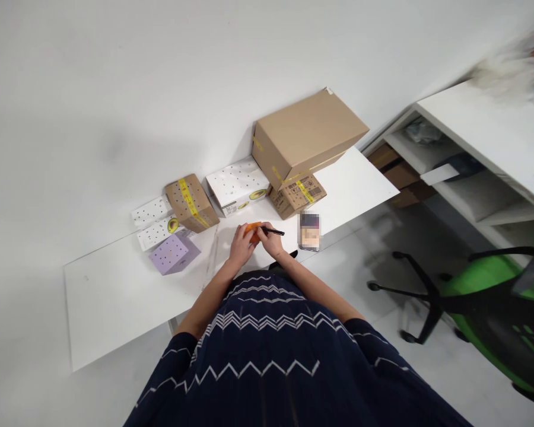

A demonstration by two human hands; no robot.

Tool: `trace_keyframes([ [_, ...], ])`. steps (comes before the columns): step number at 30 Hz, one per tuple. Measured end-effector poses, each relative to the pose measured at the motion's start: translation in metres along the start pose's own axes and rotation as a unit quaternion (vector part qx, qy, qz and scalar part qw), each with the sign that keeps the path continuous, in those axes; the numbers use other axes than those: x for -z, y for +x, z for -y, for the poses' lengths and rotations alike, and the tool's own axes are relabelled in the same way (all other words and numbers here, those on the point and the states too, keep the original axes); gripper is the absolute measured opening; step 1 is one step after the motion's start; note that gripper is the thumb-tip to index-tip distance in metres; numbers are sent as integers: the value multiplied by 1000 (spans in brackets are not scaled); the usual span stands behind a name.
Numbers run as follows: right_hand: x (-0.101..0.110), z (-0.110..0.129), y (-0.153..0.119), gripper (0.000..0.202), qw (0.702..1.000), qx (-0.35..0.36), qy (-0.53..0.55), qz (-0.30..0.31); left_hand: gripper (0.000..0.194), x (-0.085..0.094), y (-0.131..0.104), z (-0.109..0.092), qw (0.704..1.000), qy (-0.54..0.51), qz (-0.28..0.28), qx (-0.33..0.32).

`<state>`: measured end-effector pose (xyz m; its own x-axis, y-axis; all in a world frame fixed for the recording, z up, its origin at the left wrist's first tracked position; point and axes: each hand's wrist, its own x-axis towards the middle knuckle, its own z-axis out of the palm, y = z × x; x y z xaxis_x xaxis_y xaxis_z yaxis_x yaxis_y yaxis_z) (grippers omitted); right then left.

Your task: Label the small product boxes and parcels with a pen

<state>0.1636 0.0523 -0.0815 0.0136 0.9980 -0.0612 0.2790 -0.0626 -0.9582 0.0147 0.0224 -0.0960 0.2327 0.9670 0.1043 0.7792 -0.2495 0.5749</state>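
Observation:
Above the front part of the white table [111,302], my two hands are close together. My left hand [241,246] is closed on a small orange thing [251,229], which looks like a paper pad, though the fingers hide much of it. In my right hand [270,242] is a black pen [276,231], pointing to the right. That hand's fingers touch or nearly touch the orange thing's right side. A phone [310,231] with a blurred-out screen lies right of my right hand, at the table's front edge.
Against the wall stand a large brown carton [311,127], a smaller taped carton [298,196], a white avocado-print box [238,182] and another taped carton [191,201]. Left are slim white boxes [153,231] and a purple box [171,254]. A green-black chair [480,290] and white shelf unit [485,130] are right.

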Motion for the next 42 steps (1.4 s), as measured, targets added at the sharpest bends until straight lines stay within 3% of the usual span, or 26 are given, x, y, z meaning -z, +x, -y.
trace_keyframes([
  [12, 0, 0, 4, 27, 998, -11, 55, -6, 40, 1, 1, -1, 1000, 11, 0, 12],
  [17, 14, -3, -1, 27, 987, -80, 120, -70, 38, 2, 1, -2, 1000, 19, 3, 3],
  [20, 32, -13, -5, 23, 987, -125, 54, -84, 39, 1, 1, 0, 1000, 15, -1, 2],
  [22, 42, -22, -7, 18, 983, -169, -61, -30, 40, 0, 1, 1, 1000, 10, -4, 1],
  [25, 48, -35, -6, 12, 938, -204, -265, 90, 40, 0, 2, 2, 1000, 7, -9, -2],
  [28, 44, -43, -3, 8, 909, -212, -334, 130, 39, 2, 3, 2, 1000, 14, -11, -1],
  [36, 29, -43, 10, 22, 903, -228, -340, 130, 39, 6, 5, 4, 999, 36, -17, -5],
  [39, 36, -42, 6, 25, 907, -237, -329, 115, 37, 5, 5, 7, 999, 35, -21, -6],
  [42, 56, -43, 2, 31, 911, -232, -339, 35, 37, 5, 4, 9, 999, 32, -21, -5],
])
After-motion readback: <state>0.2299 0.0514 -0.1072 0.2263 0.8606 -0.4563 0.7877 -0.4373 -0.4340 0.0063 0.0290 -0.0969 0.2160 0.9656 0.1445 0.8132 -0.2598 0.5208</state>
